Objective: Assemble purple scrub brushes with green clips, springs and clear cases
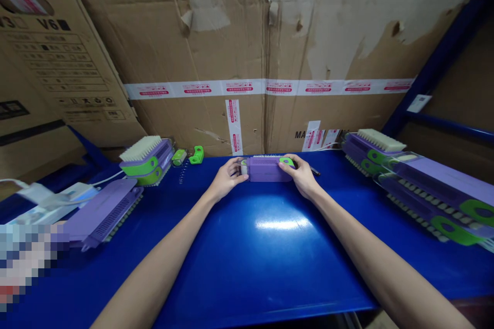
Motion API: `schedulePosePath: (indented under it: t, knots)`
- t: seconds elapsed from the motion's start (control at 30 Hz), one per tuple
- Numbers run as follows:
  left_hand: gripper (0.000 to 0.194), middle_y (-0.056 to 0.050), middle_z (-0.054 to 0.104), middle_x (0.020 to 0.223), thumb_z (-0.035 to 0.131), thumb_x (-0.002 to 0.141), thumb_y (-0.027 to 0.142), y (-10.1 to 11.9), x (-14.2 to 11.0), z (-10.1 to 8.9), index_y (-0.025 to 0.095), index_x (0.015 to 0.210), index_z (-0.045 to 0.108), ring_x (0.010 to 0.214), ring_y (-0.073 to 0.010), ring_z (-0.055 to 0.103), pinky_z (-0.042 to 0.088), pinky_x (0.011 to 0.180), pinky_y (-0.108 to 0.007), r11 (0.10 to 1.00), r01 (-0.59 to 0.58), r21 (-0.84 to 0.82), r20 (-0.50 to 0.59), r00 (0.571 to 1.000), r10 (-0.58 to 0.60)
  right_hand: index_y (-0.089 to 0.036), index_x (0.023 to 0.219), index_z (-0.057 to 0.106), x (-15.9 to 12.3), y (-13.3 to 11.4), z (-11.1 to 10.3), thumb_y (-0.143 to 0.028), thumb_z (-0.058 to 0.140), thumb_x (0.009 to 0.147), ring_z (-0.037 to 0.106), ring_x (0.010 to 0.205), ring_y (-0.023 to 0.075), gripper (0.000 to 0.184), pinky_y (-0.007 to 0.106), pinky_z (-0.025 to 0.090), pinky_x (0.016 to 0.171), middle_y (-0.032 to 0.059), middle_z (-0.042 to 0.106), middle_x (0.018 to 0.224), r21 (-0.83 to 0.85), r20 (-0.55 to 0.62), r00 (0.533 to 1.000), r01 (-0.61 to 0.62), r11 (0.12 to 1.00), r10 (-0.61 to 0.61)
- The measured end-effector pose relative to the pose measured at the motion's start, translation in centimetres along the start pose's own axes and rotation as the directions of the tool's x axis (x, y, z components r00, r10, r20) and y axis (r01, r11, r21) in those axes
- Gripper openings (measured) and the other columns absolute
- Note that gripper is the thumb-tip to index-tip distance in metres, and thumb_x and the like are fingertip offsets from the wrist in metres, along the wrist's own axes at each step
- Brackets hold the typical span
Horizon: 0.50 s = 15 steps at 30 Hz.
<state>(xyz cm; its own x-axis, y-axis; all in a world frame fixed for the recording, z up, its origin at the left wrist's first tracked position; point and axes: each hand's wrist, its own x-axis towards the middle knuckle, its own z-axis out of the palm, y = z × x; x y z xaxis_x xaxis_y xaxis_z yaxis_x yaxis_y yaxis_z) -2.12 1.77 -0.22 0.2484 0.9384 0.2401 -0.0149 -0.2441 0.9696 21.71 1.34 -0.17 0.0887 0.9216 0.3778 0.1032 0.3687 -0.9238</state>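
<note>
My left hand (226, 181) grips the left end of a purple brush (269, 169), where a clear plastic part shows. At the brush's green right end, my right hand (300, 175) is closed around it with the thumb in front. The brush is held level just above the far side of the blue table, bristles facing away. A dark, thin object (315, 170) lies partly behind my right hand. Left of my hands are a small green part (196, 154), a clear-and-green piece (179, 157) and a metal spring (183, 173).
Stacked purple-green brushes (144, 162) and a purple piece (102, 211) lie left, near a white power strip (57, 204). More brushes (436, 185) are piled right. Cardboard (216, 61) walls the back of the blue table (266, 267). A blue metal post (436, 61) stands right.
</note>
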Motion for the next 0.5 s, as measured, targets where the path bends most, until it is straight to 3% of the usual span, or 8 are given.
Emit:
schedulePosePath:
  t: [0.1,0.27,0.5]
  knots:
    - [0.075,-0.012,0.058,0.119,0.084,0.052,0.027,-0.1,-0.3,0.8,0.019,0.116,0.045,0.112,-0.0254,0.055,0.038,0.101,-0.043,0.989,-0.055,0.137,-0.031,0.998,0.06,-0.02,0.089,0.062,-0.3,-0.1,0.4,-0.05,0.072,0.064,0.056,0.084,0.0201,0.04,0.032,0.042,0.08,0.0025,0.064,0.087,0.016,0.005,1.0,-0.006,1.0,0.006]
    - [0.077,-0.009,0.059,0.111,0.086,0.046,0.037,-0.5,-0.5,1.2,0.019,0.109,0.045,0.106,-0.0267,0.056,0.041,0.094,-0.041,0.946,-0.022,0.324,-0.225,0.969,0.1,-0.022,0.092,0.059,-1.1,-0.4,1.4,-0.05,0.069,0.068,0.054,0.085,0.0193,0.038,0.029,0.042,0.077,0.0017,0.062,0.091,0.037,0.056,0.998,-0.026,0.999,0.024]
    - [0.071,-0.007,0.065,0.099,0.088,0.04,0.036,-0.7,-0.1,0.4,0.02,0.101,0.056,0.096,-0.0275,0.06,0.041,0.091,-0.041,0.938,0.005,0.348,-0.323,0.939,0.115,-0.023,0.094,0.055,-1.6,-1.1,2.0,-0.051,0.066,0.071,0.053,0.085,0.0188,0.038,0.029,0.041,0.077,0.0014,0.061,0.094,-0.006,0.088,0.996,-0.003,1.0,0.004]
